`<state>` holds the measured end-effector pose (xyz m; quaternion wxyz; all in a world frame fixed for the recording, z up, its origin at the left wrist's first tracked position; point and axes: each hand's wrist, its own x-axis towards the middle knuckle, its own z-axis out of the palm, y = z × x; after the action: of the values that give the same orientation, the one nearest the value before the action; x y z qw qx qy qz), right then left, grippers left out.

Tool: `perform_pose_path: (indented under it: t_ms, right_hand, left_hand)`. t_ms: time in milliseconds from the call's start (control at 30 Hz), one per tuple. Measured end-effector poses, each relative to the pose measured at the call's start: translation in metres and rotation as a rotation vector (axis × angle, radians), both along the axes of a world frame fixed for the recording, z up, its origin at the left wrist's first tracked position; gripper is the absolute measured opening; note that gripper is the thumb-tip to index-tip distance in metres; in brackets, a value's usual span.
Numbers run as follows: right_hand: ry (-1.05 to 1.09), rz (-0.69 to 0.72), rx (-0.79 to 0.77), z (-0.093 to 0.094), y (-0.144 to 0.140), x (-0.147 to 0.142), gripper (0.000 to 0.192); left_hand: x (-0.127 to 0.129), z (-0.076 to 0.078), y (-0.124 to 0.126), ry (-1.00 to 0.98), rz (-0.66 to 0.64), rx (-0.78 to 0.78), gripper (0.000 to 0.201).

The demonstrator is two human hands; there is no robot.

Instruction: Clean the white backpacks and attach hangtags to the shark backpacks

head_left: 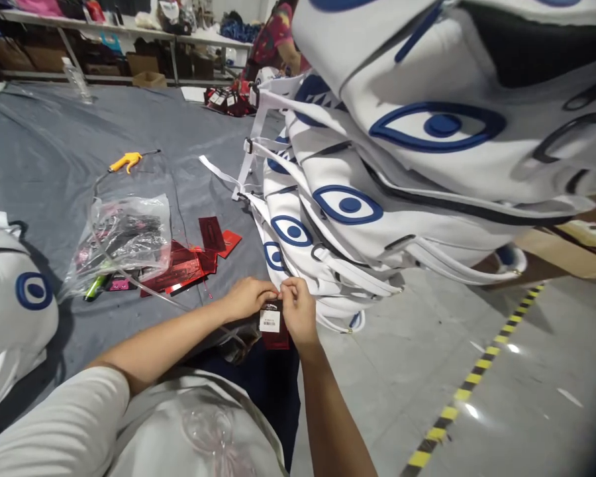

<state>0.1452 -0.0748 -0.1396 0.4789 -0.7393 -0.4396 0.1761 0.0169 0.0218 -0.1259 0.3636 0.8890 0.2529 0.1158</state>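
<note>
Both hands meet at the top edge of a dark red hang tag (274, 324) — the left hand (248, 298) pinches it from the left, the right hand (298, 311) from the right, fingertips almost touching each other. Both are closed in a fine pinch on the tag's top; whether a string is caught there is too small to tell. The tag hangs downward between the wrists, long axis vertical, its white barcode sticker (269, 320) facing up. The nearest white backpack (328, 265) of the stacked pile lies just beyond the knuckles — up and to the right. Loose red tags (198, 258) lie to the left, beside a clear plastic bag (124, 238)
</note>
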Motion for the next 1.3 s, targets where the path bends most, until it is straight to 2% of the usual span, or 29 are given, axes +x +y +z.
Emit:
perform_pose_path:
  t_ms: [133,300,433,600,733,933,1100,1300]
  right_hand:
    - [-0.007,0.005,-0.005,0.0008,-0.0019,-0.0006,0.018]
    - [-0.018,-0.007,-0.01,-0.0016,-0.0007,0.0002,0.019]
    - [-0.008,0.005,-0.001,-0.0043,0.0013,-0.0009,0.018]
    - [-0.083,-0.045,0.038,-0.0036,0.0033,-0.0031,0.018]
    - [-0.026,-0.022,0.048,-0.0027,0.004,-0.0031,0.018]
    - [0.031,-0.003,0.044,-0.001,0.0042,-0.0022,0.021]
    - [0.009,-0.023,0.054,-0.0022,0.0045,-0.0036,0.022]
    - [-0.011,-0.053,0.049,-0.0041,0.0053,-0.0059,0.023]
  left_hand:
    - [0.0004,0.0011,-0.0014,-0.002,0.067,0.027,0.016]
    - [0.0009,0.0014,0.0005,0.015,-0.015,-0.018,0.021]
    - [-0.0009,0.0029,-0.0003,0.029,0.04,0.028,0.017]
    - [-0.0026,0.0075,0.0019,0.066,-0.007,0.02,0.016]
    - [-0.0012,0.0093,0.0051,0.081,0.046,0.054,0.013]
    - [-0.0006,0.0078,0.0067,0.078,-0.011,0.059,0.014]
    - [-0.0002,0.0079,0.0062,0.066,0.048,0.085,0.012]
    - [-0.0004,0.004,0.0057,0.039,0.012,0.056,0.017]
